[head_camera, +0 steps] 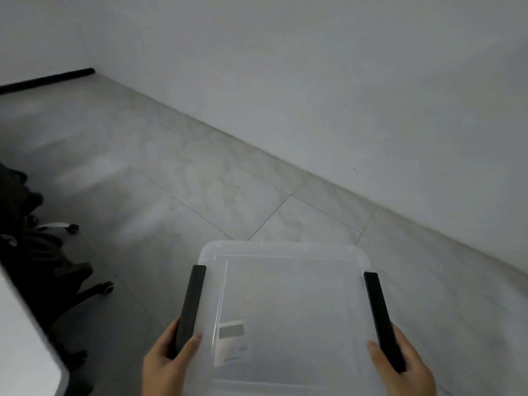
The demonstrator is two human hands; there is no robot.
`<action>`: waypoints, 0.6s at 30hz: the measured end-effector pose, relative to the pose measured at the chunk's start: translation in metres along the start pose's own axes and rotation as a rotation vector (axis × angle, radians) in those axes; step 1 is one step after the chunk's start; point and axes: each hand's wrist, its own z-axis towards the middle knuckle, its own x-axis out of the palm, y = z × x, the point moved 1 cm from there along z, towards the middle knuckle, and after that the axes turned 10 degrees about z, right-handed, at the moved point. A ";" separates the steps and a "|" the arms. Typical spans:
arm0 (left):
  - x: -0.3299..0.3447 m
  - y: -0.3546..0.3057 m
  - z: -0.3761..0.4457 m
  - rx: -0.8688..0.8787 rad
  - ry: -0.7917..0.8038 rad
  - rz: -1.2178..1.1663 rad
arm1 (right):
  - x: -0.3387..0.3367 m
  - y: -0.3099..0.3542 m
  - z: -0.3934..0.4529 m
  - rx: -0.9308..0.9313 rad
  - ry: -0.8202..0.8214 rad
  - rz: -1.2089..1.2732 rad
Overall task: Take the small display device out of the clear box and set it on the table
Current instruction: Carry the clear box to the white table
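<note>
Carrying the clear box (285, 304) with the lid on.
My left hand (165, 364) and right hand (405, 364) each hold a black handle; the small display device (232, 342) lies inside. Next I need the table (25, 338) and must open the lid.

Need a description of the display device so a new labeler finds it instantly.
Find the clear box with the frosted lid, held between the left hand and right hand at bottom centre. Look through the lid near the left hand: the small display device is a pale rectangular unit with a grey screen, the only thing visible inside.
</note>
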 end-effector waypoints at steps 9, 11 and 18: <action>0.131 -0.060 0.188 -0.081 -0.096 0.029 | 0.106 0.048 0.227 -0.033 0.015 0.022; 0.156 -0.081 0.230 -0.096 -0.140 0.014 | 0.136 0.078 0.286 -0.054 0.081 0.014; 0.186 -0.140 0.367 -0.156 -0.393 -0.115 | 0.283 0.188 0.436 -0.141 0.451 -0.025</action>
